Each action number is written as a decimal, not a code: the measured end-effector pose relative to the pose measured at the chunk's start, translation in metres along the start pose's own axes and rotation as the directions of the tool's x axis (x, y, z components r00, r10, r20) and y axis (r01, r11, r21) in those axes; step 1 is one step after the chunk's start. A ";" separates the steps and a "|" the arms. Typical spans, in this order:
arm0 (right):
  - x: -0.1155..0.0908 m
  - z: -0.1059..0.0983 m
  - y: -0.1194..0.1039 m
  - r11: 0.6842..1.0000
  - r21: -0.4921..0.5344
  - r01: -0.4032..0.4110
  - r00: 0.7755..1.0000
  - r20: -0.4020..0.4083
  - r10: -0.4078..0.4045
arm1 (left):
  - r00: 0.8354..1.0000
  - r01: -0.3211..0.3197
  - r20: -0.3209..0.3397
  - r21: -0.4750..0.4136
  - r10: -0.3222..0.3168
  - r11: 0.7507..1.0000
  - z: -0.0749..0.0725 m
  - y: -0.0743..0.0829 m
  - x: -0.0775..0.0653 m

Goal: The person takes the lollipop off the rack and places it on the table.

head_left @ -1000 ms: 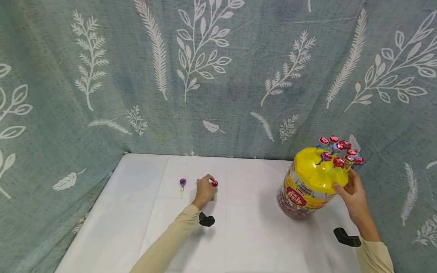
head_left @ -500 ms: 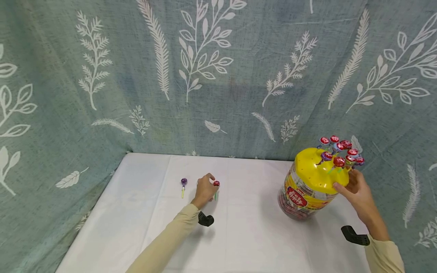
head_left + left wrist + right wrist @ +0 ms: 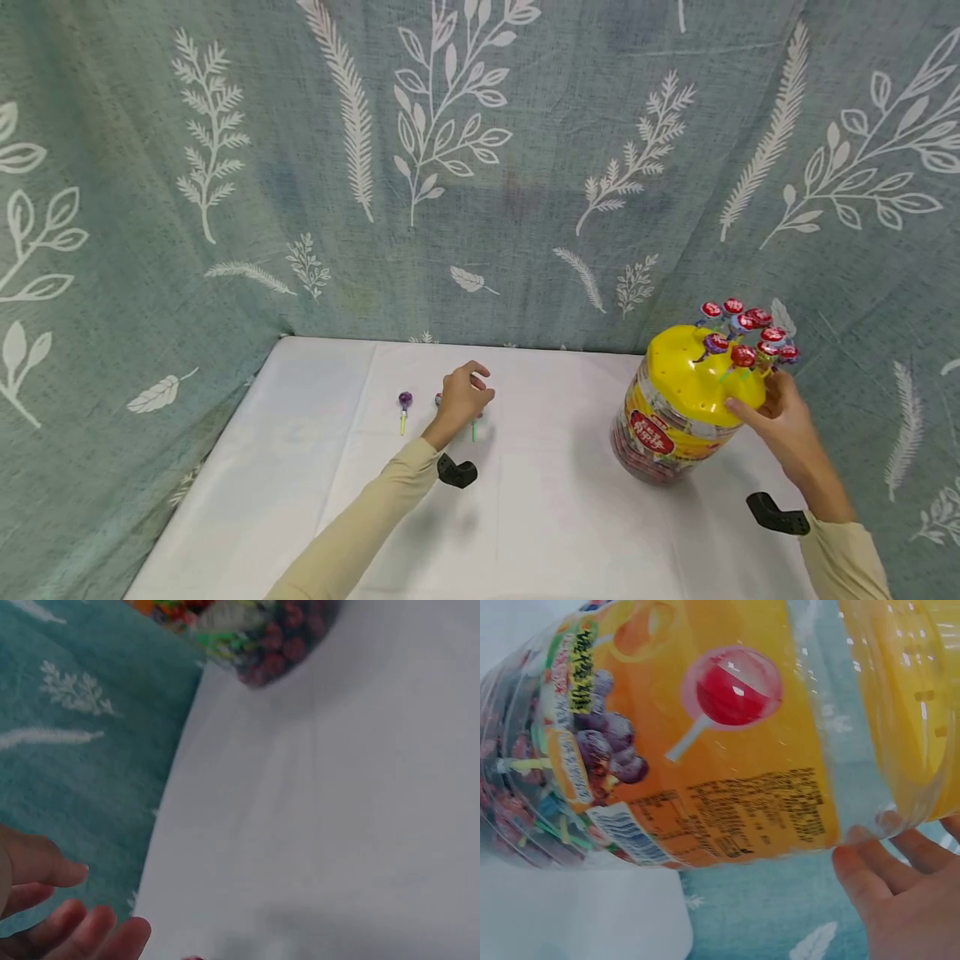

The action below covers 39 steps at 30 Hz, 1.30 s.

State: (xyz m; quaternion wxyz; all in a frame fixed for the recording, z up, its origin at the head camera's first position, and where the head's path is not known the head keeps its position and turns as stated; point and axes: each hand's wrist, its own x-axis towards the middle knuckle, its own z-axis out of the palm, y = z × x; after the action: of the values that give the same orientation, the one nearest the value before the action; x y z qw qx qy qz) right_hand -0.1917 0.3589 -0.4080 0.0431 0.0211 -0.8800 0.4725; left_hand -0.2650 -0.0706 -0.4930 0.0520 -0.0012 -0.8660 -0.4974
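My left hand [image 3: 462,398] hovers over the white table with relaxed, parted fingers and holds nothing. Under it lies a lollipop with a green stick [image 3: 474,431], its head mostly covered by the hand. To the left are another lollipop [image 3: 438,399], largely hidden, and a purple lollipop [image 3: 406,400] on a yellow stick. My right hand [image 3: 783,421] grips the side of a big clear candy jar [image 3: 651,432] near its yellow lid [image 3: 678,371], thumb in front. In the right wrist view its fingers [image 3: 866,881] touch the jar's shoulder. Several lollipops [image 3: 742,357] stand upright in the lid.
A white cloth covers the table [image 3: 555,517]. Behind and beside it hangs a green leaf-patterned curtain [image 3: 517,208]. Wrapped candies [image 3: 525,795] fill the jar's lower part.
My left hand has risen from the lollipops and shifted slightly right and away from me, its fingers spreading. My right hand keeps its place at the jar.
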 end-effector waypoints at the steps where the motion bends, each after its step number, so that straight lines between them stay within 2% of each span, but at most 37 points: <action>1: 0.000 0.001 0.001 1.000 0.007 0.006 1.000 -0.004 -0.005 | 1.000 0.003 0.013 -0.033 -0.003 0.999 0.000 0.004 0.000; 4: 0.000 0.004 0.004 0.999 0.037 0.024 1.000 -0.020 -0.023 | 0.998 0.004 0.055 -0.105 0.002 0.994 0.002 0.017 0.001; 11: -0.002 0.007 0.005 0.998 0.058 0.028 0.999 -0.030 -0.026 | 0.989 -0.075 0.105 -0.216 0.100 0.974 0.004 0.050 -0.002; 16: -0.001 0.007 0.007 0.996 0.076 0.035 0.999 -0.041 -0.032 | 0.981 -0.107 0.129 -0.282 0.148 0.953 0.006 0.074 -0.006; 24: -0.001 0.007 0.008 0.997 0.076 0.019 0.999 -0.046 -0.016 | 0.953 -0.191 0.155 -0.358 0.260 0.914 0.013 0.104 -0.011; 28: -0.001 0.008 0.007 0.997 0.072 0.006 0.999 -0.041 -0.004 | 0.940 -0.220 0.158 -0.392 0.301 0.893 0.017 0.117 -0.011; 33: -0.001 0.009 0.008 0.996 0.086 0.028 0.998 -0.053 -0.024 | 0.925 -0.251 0.165 -0.410 0.343 0.877 0.023 0.136 -0.012; 39: -0.002 0.009 0.011 0.995 0.098 0.029 0.997 -0.068 -0.022 | 0.905 -0.303 0.148 -0.436 0.399 0.848 0.033 0.153 -0.013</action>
State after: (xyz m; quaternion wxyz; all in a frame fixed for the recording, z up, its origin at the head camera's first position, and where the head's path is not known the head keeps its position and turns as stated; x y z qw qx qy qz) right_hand -0.1907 0.3573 -0.4224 0.0775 0.0186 -0.8533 0.5152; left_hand -0.2467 0.0362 -0.3788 0.0394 -0.2294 -0.7297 -0.6429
